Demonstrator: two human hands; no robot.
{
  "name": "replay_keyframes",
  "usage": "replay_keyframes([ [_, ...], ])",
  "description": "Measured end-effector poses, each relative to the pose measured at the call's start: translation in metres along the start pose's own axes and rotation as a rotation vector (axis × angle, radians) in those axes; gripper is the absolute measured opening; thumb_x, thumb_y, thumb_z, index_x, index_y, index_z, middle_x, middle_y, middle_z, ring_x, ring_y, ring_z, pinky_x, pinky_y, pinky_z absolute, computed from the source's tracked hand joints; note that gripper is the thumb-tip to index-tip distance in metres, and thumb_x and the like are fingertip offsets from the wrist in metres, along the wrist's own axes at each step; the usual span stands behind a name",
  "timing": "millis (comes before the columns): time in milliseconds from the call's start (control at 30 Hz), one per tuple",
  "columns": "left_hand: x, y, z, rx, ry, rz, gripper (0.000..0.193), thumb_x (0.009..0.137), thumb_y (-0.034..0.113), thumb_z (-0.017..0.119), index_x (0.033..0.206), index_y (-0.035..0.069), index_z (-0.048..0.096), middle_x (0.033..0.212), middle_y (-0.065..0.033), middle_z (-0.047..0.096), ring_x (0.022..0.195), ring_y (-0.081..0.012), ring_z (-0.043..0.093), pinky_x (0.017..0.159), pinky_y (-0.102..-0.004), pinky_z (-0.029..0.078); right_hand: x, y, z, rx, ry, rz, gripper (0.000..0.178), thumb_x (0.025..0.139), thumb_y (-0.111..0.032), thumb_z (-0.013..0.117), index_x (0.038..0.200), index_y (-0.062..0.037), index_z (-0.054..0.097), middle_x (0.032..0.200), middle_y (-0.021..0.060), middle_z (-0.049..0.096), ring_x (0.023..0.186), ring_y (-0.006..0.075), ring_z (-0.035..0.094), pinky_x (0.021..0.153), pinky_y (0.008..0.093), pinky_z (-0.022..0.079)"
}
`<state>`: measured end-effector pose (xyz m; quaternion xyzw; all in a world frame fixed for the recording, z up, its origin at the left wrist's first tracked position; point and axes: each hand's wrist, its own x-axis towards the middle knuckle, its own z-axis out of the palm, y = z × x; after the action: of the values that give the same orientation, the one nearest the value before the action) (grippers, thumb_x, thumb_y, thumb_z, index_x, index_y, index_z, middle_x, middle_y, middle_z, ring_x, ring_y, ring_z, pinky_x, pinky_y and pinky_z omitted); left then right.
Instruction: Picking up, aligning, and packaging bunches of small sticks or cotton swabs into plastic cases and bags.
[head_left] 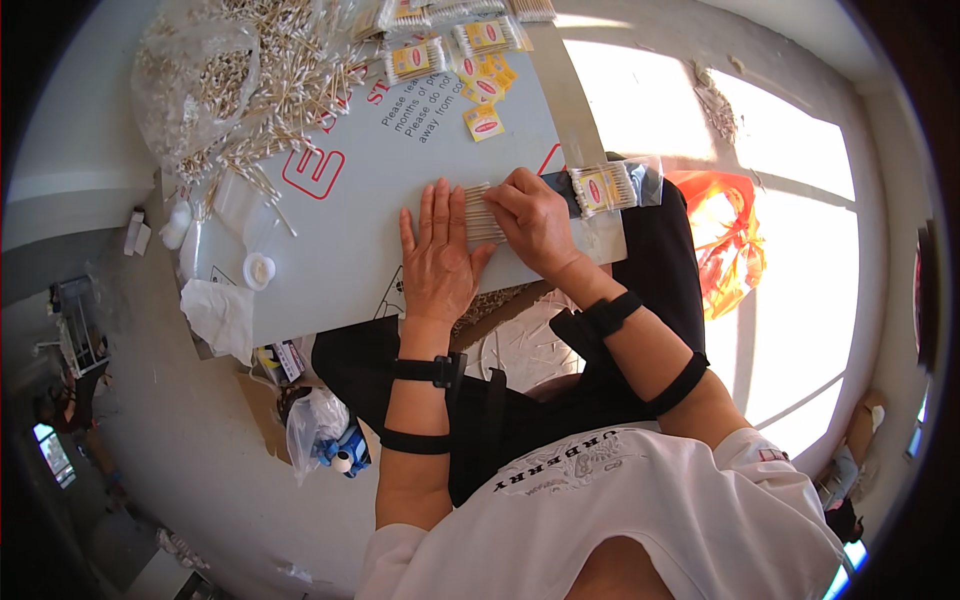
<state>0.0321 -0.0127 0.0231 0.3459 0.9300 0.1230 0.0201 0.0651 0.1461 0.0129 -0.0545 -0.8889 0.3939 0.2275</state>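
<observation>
L hand point(438, 258) flat, palm down, fingers straight, no grip, beside swabs point(482, 214) | R hand point(536, 224) curled at swabs' R side, hold can't tell | swabs in row on board point(345, 245) btwn hands | prob. light, sticks may roll, tips soft; best pinch mid-stick

L hand point(440, 268) flat, fingers point(442, 212) fwd (thumb point(482, 258) out); R hand point(537, 222) curled, nr L.

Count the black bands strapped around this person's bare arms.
4: the left wrist-side band and left elbow-side band, plus the right wrist-side band and right elbow-side band. Both forearms show clearly, so none there seems hidden.
</observation>
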Motion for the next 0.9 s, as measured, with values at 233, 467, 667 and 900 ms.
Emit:
replay_keyframes([
  [233, 0.000, 0.000, 0.000, -0.009, 0.012, 0.008, 0.080, 0.087, 0.037, 0.065, 0.149, 0.004, 0.029, 0.157, -0.0128, 0.026, 0.147, -0.0269, 0.021, 0.119, -0.0509, 0.014, 0.000, 0.001, -0.001, -0.052, -0.020, -0.020, 0.010, 0.077, -0.004, 0.070, 0.086, -0.0053, 0.069, 0.080, 0.0091, 0.058, 0.070, 0.0282, 0.062, 0.061, 0.0360, 0.050],
  [467, -0.001, -0.001, 0.002, -0.025, 0.026, 0.010, 0.079, 0.086, 0.036, 0.067, 0.148, 0.003, 0.030, 0.156, -0.0127, 0.027, 0.146, -0.0274, 0.022, 0.118, -0.0513, 0.015, 0.012, -0.002, -0.028, -0.092, -0.303, -0.166, 0.057, 0.068, 0.001, 0.072, 0.122, -0.0091, 0.060, 0.125, 0.0092, 0.054, 0.115, 0.0323, 0.049, 0.098, 0.0417, 0.043],
  [667, 0.005, -0.001, 0.003, -0.074, 0.062, 0.033, 0.073, 0.085, 0.030, 0.068, 0.144, 0.002, 0.036, 0.148, -0.0153, 0.036, 0.138, -0.0340, 0.032, 0.115, -0.0523, 0.022, 0.011, 0.009, -0.032, -0.011, -0.346, -0.123, 0.061, 0.069, 0.005, 0.070, 0.127, -0.0064, 0.057, 0.132, 0.0113, 0.051, 0.119, 0.0324, 0.048, 0.103, 0.0403, 0.041],
  [900, 0.020, 0.014, 0.019, -0.687, 0.458, -0.155, 0.051, 0.099, 0.020, 0.048, 0.144, -0.001, 0.034, 0.147, -0.0202, 0.036, 0.138, -0.0355, 0.032, 0.113, -0.0439, 0.028, -0.003, -0.002, 0.007, 0.646, 0.071, 0.200, 0.040, 0.092, 0.003, 0.050, 0.132, -0.0002, 0.052, 0.142, 0.0168, 0.046, 0.132, 0.0298, 0.045, 0.108, 0.0325, 0.033],
])
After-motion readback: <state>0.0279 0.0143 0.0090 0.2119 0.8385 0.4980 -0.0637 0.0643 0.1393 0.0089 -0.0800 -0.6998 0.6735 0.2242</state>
